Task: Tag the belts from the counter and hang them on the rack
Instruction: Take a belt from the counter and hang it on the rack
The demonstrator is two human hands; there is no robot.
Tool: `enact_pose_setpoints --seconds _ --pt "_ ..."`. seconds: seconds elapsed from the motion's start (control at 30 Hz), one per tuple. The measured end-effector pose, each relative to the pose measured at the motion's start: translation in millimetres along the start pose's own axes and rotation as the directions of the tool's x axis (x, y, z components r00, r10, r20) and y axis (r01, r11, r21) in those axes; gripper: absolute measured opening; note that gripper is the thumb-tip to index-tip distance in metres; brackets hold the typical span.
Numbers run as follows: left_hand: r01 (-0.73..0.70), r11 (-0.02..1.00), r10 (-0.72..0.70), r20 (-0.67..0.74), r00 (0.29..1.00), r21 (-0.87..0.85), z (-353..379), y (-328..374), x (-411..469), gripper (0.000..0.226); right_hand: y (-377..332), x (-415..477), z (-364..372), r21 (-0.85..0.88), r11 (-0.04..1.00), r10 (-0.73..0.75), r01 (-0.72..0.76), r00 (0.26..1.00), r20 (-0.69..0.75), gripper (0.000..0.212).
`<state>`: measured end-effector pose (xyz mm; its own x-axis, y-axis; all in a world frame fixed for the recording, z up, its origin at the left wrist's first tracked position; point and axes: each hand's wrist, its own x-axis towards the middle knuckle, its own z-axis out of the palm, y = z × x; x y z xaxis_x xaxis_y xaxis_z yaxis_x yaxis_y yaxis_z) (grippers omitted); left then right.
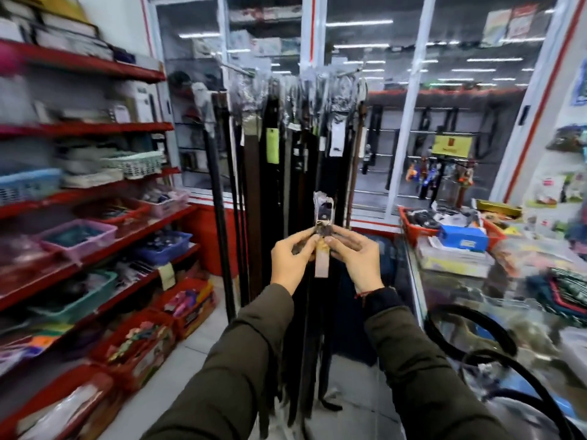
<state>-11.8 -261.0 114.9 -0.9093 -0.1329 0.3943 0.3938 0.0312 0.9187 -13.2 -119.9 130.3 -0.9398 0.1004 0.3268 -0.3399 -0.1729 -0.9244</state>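
I hold a dark belt upright by its buckle end [323, 214], which is wrapped in clear plastic. My left hand [292, 260] and my right hand [355, 258] both pinch it just below the buckle. A pale paper tag [322, 263] hangs down between my hands. The belt's strap drops out of sight among other belts. Right behind it stands the belt rack [286, 81], hung with many dark belts [254, 192]. More black belts [495, 344] lie coiled on the glass counter [451, 300] at the right.
Red shelves [95, 217] with plastic baskets line the left side. Cardboard boxes of goods [139, 347] sit on the floor below them. A red basket [413, 228] and a blue box [462, 236] stand on the counter's far end. Glass doors are behind the rack.
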Motion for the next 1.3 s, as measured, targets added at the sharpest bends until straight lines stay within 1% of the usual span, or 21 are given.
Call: enact_pose_setpoints --seconds 0.13,0.23,0.33,0.43,0.6,0.77,0.87,1.0,1.1,1.2,1.3 --pt "-0.075 0.996 0.069 -0.128 0.989 -0.044 -30.9 37.0 21.7 0.027 -31.7 16.1 47.8 0.120 0.992 -0.046 0.037 0.996 0.079 0.032" --pt "-0.107 0.993 0.098 -0.161 0.982 -0.047 -54.8 75.6 41.3 0.026 -61.1 29.1 80.5 0.200 0.976 -0.105 0.081 0.988 0.111 0.029" --pt "-0.155 0.985 0.143 -0.138 0.980 -0.076 -78.5 117.7 58.0 0.030 -92.8 43.9 111.6 0.223 0.967 -0.158 0.124 0.977 0.142 0.032" --pt "-0.211 0.974 0.194 -0.179 0.964 -0.078 -99.7 154.2 74.4 0.026 -124.4 59.4 143.2 0.232 0.957 -0.217 0.175 0.961 0.170 0.037" --pt "-0.233 0.968 0.202 -0.263 0.944 -0.093 -123.9 195.7 101.6 0.035 -157.8 78.8 184.9 0.193 0.949 -0.286 0.249 0.937 0.201 0.038" --pt "-0.245 0.964 0.208 -0.276 0.939 -0.108 -140.6 205.2 115.4 0.033 -167.6 90.0 205.7 0.158 0.943 -0.319 0.292 0.927 0.197 0.034" --pt "-0.224 0.966 0.184 -0.265 0.947 -0.128 -145.3 204.2 122.3 0.031 -168.9 90.5 210.9 0.144 0.946 -0.313 0.289 0.932 0.184 0.031" --pt "-0.216 0.964 0.170 -0.267 0.948 -0.154 -145.5 203.1 133.2 0.033 -171.0 94.5 215.8 0.138 0.951 -0.294 0.276 0.946 0.135 0.025" --pt "-0.183 0.967 0.137 -0.243 0.960 -0.178 -145.5 197.6 143.8 0.035 -170.3 101.9 215.5 0.087 0.956 -0.289 0.280 0.949 0.126 0.022" --pt "-0.132 0.973 0.093 -0.202 0.975 -0.190 -140.8 193.1 150.0 0.036 -164.6 111.0 213.7 0.023 0.970 -0.241 0.240 0.963 0.118 0.020" --pt "-0.105 0.988 0.076 -0.224 0.972 -0.117 -133.5 181.0 163.7 0.032 -153.1 125.6 213.2 -0.131 0.959 -0.242 0.250 0.967 0.075 0.022"
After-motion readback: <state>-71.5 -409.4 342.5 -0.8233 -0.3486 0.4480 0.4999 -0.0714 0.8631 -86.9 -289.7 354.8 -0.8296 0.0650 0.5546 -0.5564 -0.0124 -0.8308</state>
